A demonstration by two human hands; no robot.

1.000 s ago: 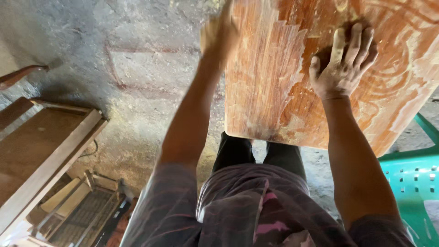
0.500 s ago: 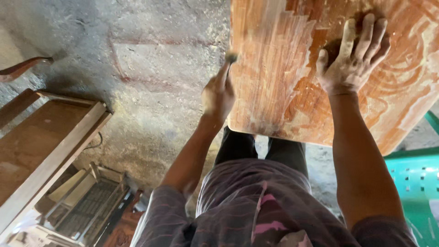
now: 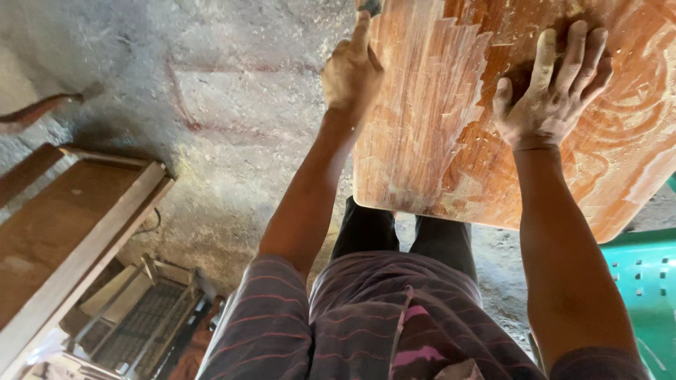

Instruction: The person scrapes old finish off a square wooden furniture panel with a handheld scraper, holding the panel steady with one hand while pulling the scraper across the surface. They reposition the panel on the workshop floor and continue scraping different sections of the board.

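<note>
Head view: wood board [image 3: 451, 141], reddish, dusty w/ pale streaks, held out in front over the legs, tilted. R hand [image 3: 553, 91] flat on its face, fingers spread, pressing not gripping. L hand [image 3: 352, 70] at board's left edge, curled round a small dark thing near the top corner, prob. a tool or pad; too little shows to say which. Forefinger points up along the edge.

Risks, as I judge: board rests only on palm pressure and whatever props it below, out of sight. A hard push at the left edge could twist or slide it off the lap. Dust on the face makes the palm slip easier.

Around: dusty concrete floor [image 3: 211, 105]; wooden frame [image 3: 77, 232] lower left; wire rack [image 3: 141, 324] beside it; green plastic chair [image 3: 641, 281] at right, just beside board's lower corner, tight on that side.
</note>
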